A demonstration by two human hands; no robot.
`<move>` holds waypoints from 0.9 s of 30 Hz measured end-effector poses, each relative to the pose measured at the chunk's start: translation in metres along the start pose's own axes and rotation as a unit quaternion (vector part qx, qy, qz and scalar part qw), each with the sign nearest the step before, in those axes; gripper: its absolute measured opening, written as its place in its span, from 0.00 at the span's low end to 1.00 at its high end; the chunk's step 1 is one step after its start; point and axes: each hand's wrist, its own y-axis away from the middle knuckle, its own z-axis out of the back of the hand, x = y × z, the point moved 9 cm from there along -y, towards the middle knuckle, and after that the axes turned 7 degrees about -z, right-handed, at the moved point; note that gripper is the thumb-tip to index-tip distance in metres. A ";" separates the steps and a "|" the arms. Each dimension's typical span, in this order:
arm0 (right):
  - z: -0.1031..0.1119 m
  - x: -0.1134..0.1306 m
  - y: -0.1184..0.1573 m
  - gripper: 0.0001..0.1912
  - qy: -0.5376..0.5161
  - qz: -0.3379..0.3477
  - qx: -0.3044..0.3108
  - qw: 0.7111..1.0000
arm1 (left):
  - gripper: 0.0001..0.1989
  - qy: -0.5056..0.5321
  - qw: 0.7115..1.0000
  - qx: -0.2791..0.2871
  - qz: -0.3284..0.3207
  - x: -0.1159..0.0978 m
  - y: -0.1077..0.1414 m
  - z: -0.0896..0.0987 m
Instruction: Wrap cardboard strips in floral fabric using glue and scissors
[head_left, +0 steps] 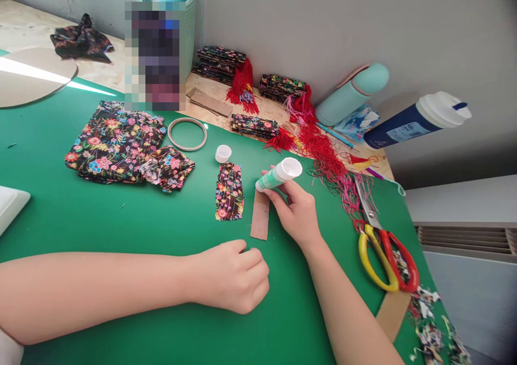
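Observation:
My right hand (297, 209) is wrapped round a green and white glue stick (273, 177), tilted over the upper end of a brown cardboard strip (260, 217). Below the strip, my left hand (238, 276) rests on the green mat with its fingers curled in; whether anything is inside them is hidden. A small floral cloth piece (229, 192) lies flat just left of the cardboard. The white cap (223, 153) stands above that piece. Farther left is a folded floral cloth (117, 144), with a roll of tape (187, 134) beside it.
Yellow and red scissors (379, 246) lie at the right among scraps (430, 338). Red threads (323, 152) and stacked floral pieces with tassels (220, 63) line the back. Behind them stand a mint bottle (343, 101) and a dark blue cup (399, 128). A round board (32, 77) is far left.

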 end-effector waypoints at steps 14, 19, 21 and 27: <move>0.012 -0.006 0.004 0.09 0.006 -0.007 -0.034 0.999 | 0.09 -0.001 1.000 0.001 0.000 0.000 0.001 -0.001; 0.019 -0.008 0.009 0.10 0.009 -0.010 -0.044 0.999 | 0.09 -0.001 1.000 0.001 0.000 0.000 0.001 -0.001; 0.021 -0.007 0.011 0.09 0.012 -0.005 -0.045 0.999 | 0.09 0.000 1.000 0.003 0.000 0.000 0.000 -0.001; 0.024 -0.001 0.017 0.10 0.032 0.021 -0.036 0.999 | 0.09 0.002 1.000 0.004 -0.001 0.000 0.000 0.000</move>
